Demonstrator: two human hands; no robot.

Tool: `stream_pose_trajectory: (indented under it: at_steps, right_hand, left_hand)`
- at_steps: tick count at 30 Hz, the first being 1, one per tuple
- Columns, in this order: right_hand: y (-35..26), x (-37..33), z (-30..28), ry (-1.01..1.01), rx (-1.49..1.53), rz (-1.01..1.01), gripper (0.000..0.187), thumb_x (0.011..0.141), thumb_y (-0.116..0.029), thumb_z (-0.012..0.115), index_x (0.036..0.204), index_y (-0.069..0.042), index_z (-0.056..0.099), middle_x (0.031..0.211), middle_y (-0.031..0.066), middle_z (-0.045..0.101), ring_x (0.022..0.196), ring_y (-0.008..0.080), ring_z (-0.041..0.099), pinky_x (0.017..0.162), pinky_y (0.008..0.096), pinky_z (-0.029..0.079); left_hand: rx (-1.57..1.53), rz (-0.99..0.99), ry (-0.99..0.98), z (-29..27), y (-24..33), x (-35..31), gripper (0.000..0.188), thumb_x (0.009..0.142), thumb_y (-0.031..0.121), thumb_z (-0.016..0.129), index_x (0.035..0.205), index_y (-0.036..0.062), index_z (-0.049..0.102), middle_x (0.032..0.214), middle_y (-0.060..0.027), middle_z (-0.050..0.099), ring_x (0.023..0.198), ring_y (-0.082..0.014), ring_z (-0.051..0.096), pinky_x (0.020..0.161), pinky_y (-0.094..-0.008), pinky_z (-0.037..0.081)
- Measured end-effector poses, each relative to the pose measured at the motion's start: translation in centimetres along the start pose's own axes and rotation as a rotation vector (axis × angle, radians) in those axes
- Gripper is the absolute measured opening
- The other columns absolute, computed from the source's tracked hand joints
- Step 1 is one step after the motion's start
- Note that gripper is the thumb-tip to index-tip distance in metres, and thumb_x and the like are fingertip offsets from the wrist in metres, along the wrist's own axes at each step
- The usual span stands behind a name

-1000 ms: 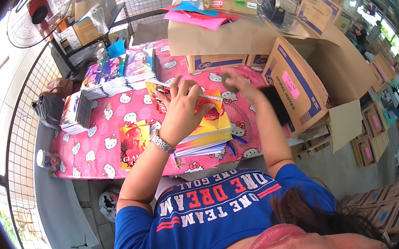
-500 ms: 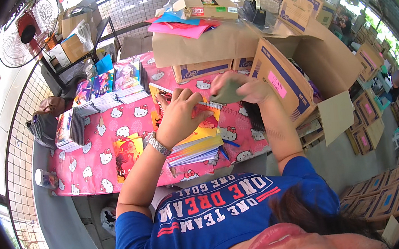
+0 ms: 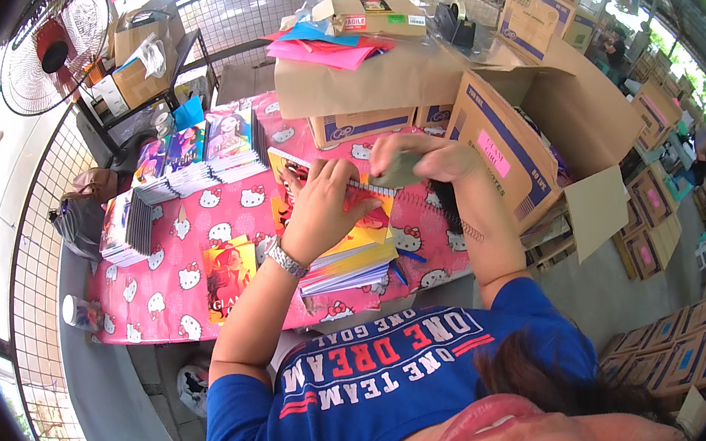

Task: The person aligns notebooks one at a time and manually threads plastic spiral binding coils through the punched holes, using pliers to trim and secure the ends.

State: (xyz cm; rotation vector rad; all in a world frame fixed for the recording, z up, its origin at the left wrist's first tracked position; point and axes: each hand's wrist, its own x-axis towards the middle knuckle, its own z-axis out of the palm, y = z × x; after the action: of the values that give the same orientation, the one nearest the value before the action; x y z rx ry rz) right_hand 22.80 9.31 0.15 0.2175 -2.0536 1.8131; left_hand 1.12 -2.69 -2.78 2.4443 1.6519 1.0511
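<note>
My left hand (image 3: 326, 206) lies over a notebook (image 3: 381, 204) with a red and yellow cover, its fingers spread and pressing the cover down. The notebook rests on a stack of yellow-edged booklets (image 3: 346, 273). Just right of its punched upper-right edge, my right hand (image 3: 433, 159) is raised with fingers curled. A grey-green piece (image 3: 399, 169) shows at those fingers, blurred, so I cannot make out what it is. Thin spiral coils lie on the table beneath the right forearm. Two loose yellow-red covers (image 3: 231, 272) are left of my left forearm.
Stacks of finished-looking notebooks (image 3: 228, 139) stand at the back left. An open cardboard box (image 3: 497, 154) borders the right side. Blue pens (image 3: 410, 256) lie by the booklet stack. A lidded jar (image 3: 79, 311) is at the left edge, and a fan (image 3: 53, 56) stands beyond.
My right hand has shifted slightly left and stays curled by the notebook's edge. The left hand keeps its place on the cover. The whole view has moved a little.
</note>
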Motion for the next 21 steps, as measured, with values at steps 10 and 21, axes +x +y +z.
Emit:
stream_pose_trajectory:
  at_steps: [10, 21]
  right_hand:
    - [-0.2, 0.9, -1.6, 0.042, -0.249, 0.285, 0.050, 0.086, -0.037, 0.068, 0.122, -0.004, 0.059, 0.118, 0.0102, 0.061, 0.115, 0.0220, 0.057, 0.100, 0.0344, 0.043]
    - [2.7, 3.3, -2.9, 0.028, -0.408, 0.492, 0.048, 0.088, -0.028, 0.069, 0.131, -0.009, 0.060, 0.116, 0.0022, 0.060, 0.110, 0.0152, 0.054, 0.097, 0.0293, 0.041]
  left_hand:
    - [0.100, -0.093, -0.067, -1.8, -0.6, 0.6, 0.051, 0.073, 0.043, 0.082, 0.109, 0.0125, 0.062, 0.115, -0.0052, 0.056, 0.121, -0.0287, 0.048, 0.098, -0.0776, 0.024]
    - [0.023, -0.125, -0.026, -1.9, -3.0, 1.4, 0.040, 0.068, 0.038, 0.087, 0.096, 0.0149, 0.069, 0.090, 0.0017, 0.063, 0.107, -0.0230, 0.054, 0.100, -0.0696, 0.027]
